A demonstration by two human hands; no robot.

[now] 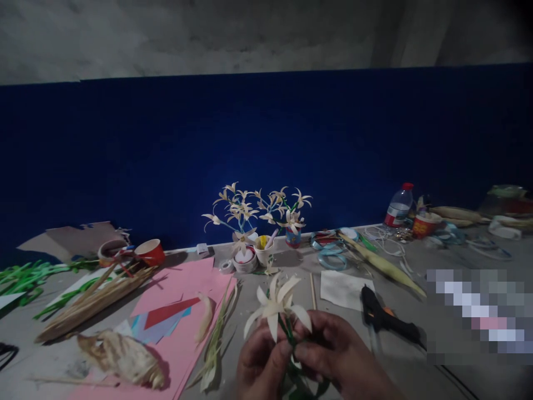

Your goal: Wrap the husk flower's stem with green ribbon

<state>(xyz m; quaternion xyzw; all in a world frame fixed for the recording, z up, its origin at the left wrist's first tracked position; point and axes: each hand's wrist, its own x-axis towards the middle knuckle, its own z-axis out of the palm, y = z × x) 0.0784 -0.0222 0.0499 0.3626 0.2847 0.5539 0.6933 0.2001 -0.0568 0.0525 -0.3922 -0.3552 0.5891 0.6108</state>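
A cream artificial flower (278, 303) with long pointed petals stands upright on a green stem, low in the middle of the head view. My left hand (266, 355) has its fingers closed round the stem just under the petals. From the other side my right hand (333, 353) pinches the same green stem with thumb and forefinger. The lower stem and some fingertips are hidden behind the hands. Beyond the hands, more cream flowers (241, 208) rise from small cups against the blue panel.
Pink paper sheets (183, 289) and a dried corn husk (120, 355) lie at left. Red paper cups (150, 253) stand behind them, near green stems (25, 280). At right are a black glue gun (389, 316), white paper (347, 289), blue ribbon (332, 257) and a plastic bottle (400, 206).
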